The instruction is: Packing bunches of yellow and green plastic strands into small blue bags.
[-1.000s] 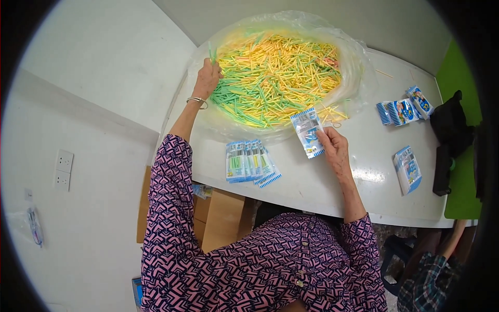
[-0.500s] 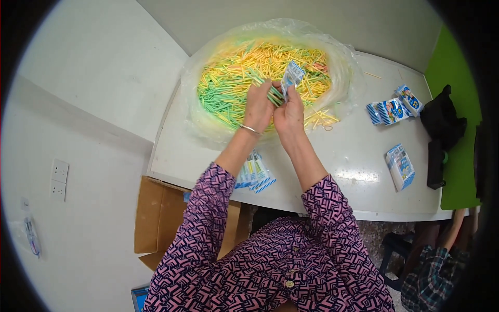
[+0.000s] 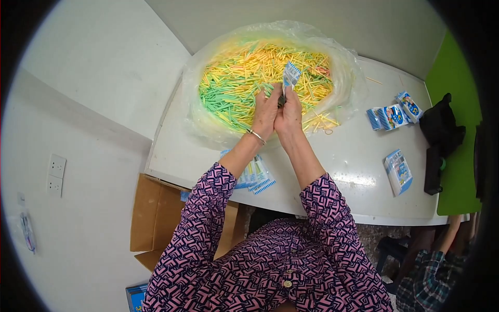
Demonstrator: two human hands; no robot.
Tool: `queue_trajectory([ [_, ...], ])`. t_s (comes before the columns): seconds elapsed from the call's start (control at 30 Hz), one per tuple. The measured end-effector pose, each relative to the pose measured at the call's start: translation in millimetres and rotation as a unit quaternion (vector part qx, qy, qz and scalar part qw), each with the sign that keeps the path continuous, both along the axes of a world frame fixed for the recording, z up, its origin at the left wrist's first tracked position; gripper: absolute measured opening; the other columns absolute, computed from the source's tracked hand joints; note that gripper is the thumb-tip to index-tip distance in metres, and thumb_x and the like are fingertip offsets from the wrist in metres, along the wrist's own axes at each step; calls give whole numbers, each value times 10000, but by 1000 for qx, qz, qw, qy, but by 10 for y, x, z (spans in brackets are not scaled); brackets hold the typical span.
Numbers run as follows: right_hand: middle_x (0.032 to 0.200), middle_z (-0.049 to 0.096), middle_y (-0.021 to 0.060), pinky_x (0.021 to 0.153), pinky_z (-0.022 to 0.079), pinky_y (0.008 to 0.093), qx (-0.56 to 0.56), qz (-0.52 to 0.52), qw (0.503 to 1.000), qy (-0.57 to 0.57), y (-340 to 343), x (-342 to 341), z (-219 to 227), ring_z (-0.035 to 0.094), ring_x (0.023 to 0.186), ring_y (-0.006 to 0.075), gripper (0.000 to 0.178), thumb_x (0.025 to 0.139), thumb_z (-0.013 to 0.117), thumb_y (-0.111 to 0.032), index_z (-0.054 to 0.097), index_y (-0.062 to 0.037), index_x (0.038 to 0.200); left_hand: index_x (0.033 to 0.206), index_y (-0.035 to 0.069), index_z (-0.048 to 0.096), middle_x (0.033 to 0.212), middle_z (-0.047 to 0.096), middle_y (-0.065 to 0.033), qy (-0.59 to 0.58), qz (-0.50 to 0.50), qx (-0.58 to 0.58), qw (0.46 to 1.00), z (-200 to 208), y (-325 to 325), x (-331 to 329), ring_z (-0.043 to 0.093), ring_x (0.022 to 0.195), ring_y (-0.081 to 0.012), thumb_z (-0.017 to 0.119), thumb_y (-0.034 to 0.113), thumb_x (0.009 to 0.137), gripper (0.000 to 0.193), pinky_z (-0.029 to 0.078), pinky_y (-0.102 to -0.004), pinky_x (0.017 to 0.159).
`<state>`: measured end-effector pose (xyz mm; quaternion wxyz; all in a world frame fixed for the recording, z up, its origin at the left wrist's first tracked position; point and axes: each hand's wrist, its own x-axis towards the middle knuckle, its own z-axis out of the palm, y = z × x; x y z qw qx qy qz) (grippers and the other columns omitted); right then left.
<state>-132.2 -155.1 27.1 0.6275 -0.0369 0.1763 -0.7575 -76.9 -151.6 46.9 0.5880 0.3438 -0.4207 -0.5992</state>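
Over the near part of a large clear plastic bag (image 3: 349,78), my two hands meet. The bag is heaped with thin yellow, green and a few orange-pink candy-like sticks (image 3: 265,62). Closed fingers of my left hand (image 3: 265,113) hold a small bunch of sticks, mostly hidden, with pale green ends showing above the thumb. My right hand (image 3: 289,113) grips a small blue-and-white packet (image 3: 291,74), which stands up above the fingers. Between the hands, the packet's lower end is hidden. Several filled clear-and-blue packets (image 3: 254,174) lie beneath my left forearm.
On the white table (image 3: 338,195), blue packets (image 3: 392,115) and a stack of packets (image 3: 398,172) lie to the right, beside a black object (image 3: 442,125) and a green panel (image 3: 457,140). An open cardboard box (image 3: 153,213) stands below the left edge. A co-worker's sleeve (image 3: 429,281) shows lower right.
My left hand has shifted slightly right and closer to my right hand, its sticks now nearer the packet and more hidden. The packet stands more upright.
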Motion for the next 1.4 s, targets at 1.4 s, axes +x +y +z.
queue_trajectory([
  [1.4, 785, 607, -47, 648, 375, 171, -101, 222, 858, 452, 793, -1025, -70, 486, 709, 9, 239, 900, 610, -229, 661, -11, 982, 1040, -29, 587, 1090, 616, -190, -114, -191, -37, 974, 544, 351, 135, 599, 1042, -245, 503, 314, 951, 364, 515, -351, 862],
])
